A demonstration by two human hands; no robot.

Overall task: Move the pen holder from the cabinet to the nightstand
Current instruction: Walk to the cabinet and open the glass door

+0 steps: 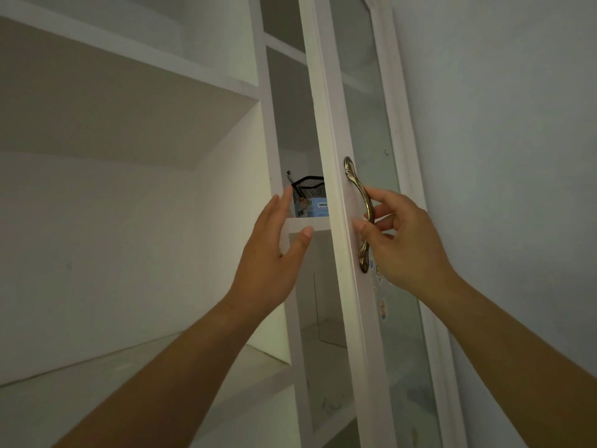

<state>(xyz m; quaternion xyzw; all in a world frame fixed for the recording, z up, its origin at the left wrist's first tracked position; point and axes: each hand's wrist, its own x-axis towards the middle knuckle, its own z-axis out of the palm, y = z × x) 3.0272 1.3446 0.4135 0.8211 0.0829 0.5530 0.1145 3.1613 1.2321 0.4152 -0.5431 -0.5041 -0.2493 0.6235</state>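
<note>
The right hand is closed around the brass handle of the cabinet door; the fingers curl behind the lower half of the handle and the thumb presses on the white door frame just beside it. The door has a white frame and a glass pane, and it stands partly open, so its edge runs up and down between the two hands. The left hand is open, with the fingers straight and spread a little from the thumb, and it holds nothing. It is raised in front of the narrow compartment, with the thumb tip over the front edge of the small shelf. The pen holder stands on this shelf, just above and behind the fingertips of the left hand and to the left of the right hand, behind the door edge. It is a black mesh basket with a light blue label on its front, and its right part is hidden by the door frame. A dark pen rises from its left side, tilted a little. Whether the left fingertips touch the basket I cannot tell. To the left of the left hand are the wide open shelves of the white cabinet. Below the right hand, some small stickers are on the glass.
</note>
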